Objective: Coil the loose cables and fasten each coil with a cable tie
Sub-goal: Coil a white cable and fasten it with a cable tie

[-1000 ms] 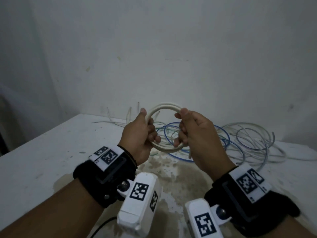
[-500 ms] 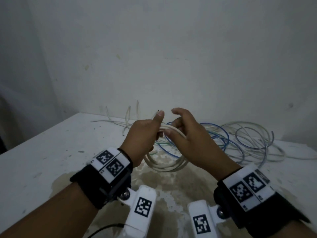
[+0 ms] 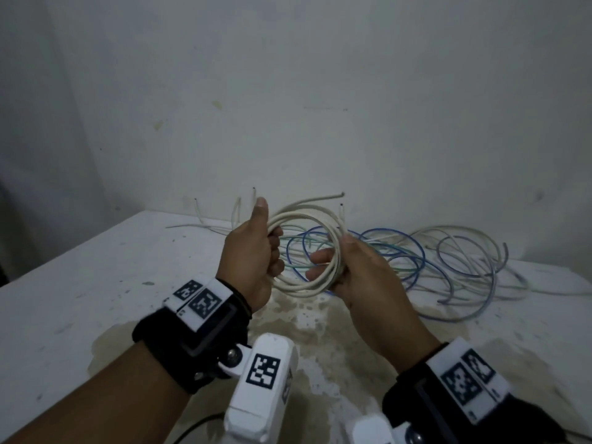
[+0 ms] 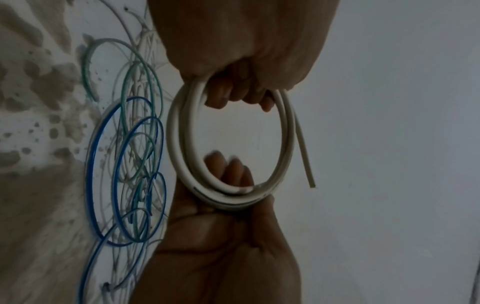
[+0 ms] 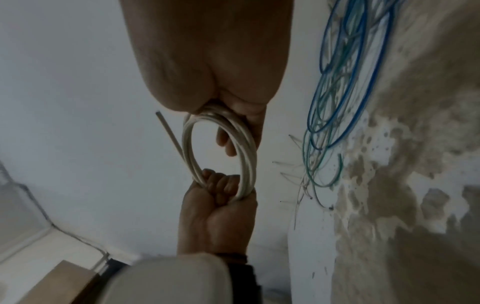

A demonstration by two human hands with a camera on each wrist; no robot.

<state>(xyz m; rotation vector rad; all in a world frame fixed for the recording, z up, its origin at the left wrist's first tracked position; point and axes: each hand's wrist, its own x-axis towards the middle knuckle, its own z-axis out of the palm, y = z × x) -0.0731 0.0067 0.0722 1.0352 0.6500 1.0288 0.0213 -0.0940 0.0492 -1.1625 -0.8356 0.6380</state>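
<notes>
Bare pale walls (image 3: 320,91) meet behind a white table (image 3: 80,283) whose middle carries a brownish stain (image 3: 320,331). Above that stain, clear of the surface, a white cable coil (image 3: 307,248) is held between both hands. It is a thick, off-white cable wound into several rounds that lie loosely side by side, roughly circular, with one free end (image 3: 330,197) sticking out past the top toward the back wall. No tie is visible on it. The left hand (image 3: 253,254) has its fingers curled tight around the coil's left side, thumb pointing up. The right hand (image 3: 355,270) wraps the opposite side, its fingers passing through the ring and curling loosely over the strands. Behind the coil, toward the table's back edge and right side, loose blue cable (image 3: 400,251), green cable (image 3: 304,267) and grey cable (image 3: 464,251) lie tangled in overlapping loops.
</notes>
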